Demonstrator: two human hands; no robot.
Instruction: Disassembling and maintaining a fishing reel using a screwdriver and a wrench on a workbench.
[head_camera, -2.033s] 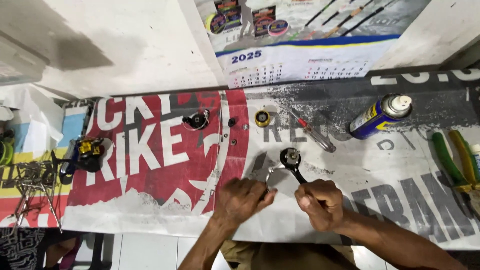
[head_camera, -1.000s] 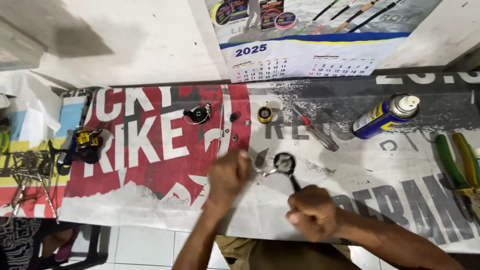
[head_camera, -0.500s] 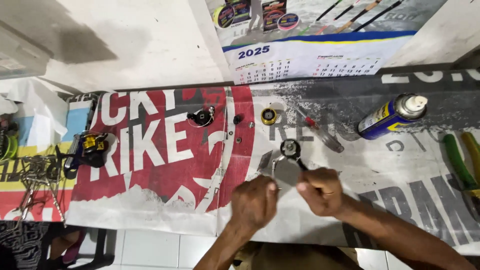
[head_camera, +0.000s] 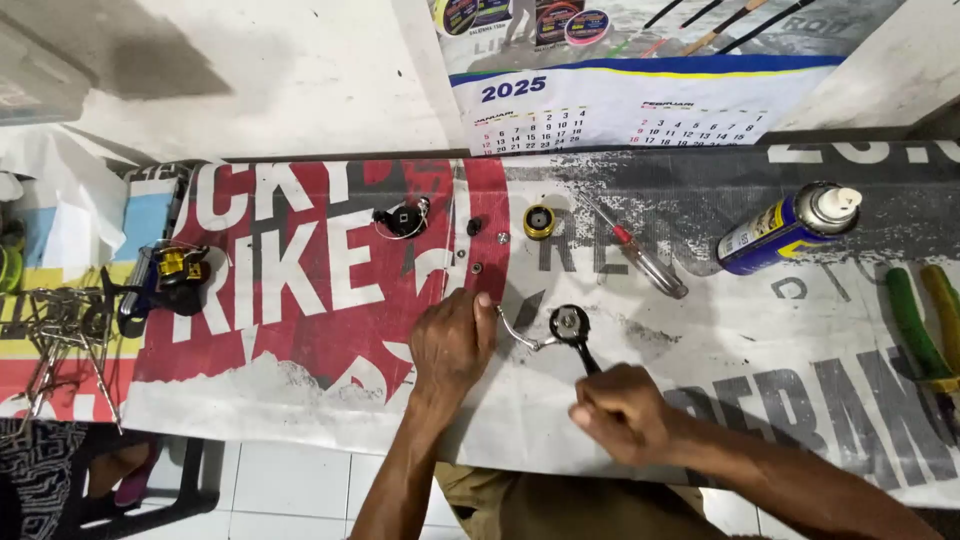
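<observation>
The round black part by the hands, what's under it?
The round black part lies on a printed banner spread over the table. The right hand grips its handle, hiding the lower end. The left hand rests beside it.

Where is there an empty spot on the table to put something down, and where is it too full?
Bare banner lies between the black-and-yellow reel and the left hand, and between the right hand and the green pliers. It is crowded around the reel part both hands work on, with small parts, gold ring and screwdriver above.
</observation>
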